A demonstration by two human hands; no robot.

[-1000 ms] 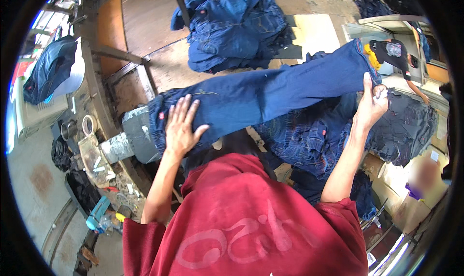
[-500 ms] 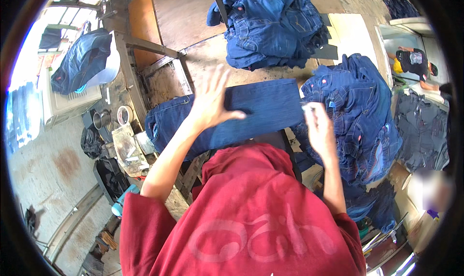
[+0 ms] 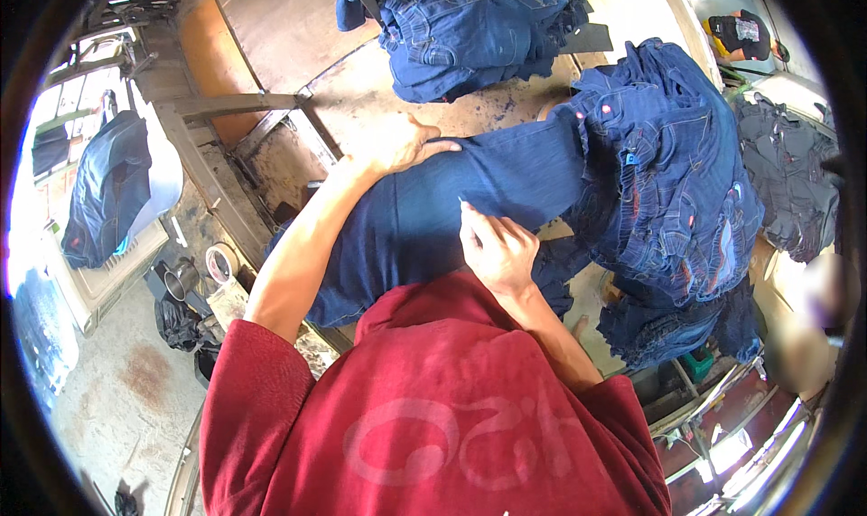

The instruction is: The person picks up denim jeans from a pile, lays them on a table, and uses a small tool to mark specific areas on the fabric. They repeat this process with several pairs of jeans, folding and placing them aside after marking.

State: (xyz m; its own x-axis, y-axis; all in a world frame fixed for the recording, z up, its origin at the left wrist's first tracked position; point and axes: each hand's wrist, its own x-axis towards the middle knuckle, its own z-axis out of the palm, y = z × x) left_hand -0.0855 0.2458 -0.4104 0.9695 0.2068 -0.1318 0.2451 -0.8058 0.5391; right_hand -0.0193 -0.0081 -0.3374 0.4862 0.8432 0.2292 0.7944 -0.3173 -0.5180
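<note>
A folded pair of dark blue jeans (image 3: 424, 218) lies across the worn work table (image 3: 298, 46) in front of me. My left hand (image 3: 397, 146) rests flat on the jeans' far edge, fingers curled over the fold. My right hand (image 3: 497, 250) pinches the denim at the near edge, close to my red shirt. A heap of blue jeans (image 3: 668, 182) lies just to the right, touching the folded pair.
A second stack of blue jeans (image 3: 461, 19) sits at the table's far side. Dark grey garments (image 3: 786, 173) lie at the far right. Another denim piece (image 3: 108, 191) hangs over a white box at left. A tape roll (image 3: 219, 263) and a metal cup (image 3: 181, 277) sit below the table's left edge.
The long jeans leg, stretched across the table a second ago, has been folded over. My right hand came in from the far right to the near edge; my left hand shifted onto the fold.
</note>
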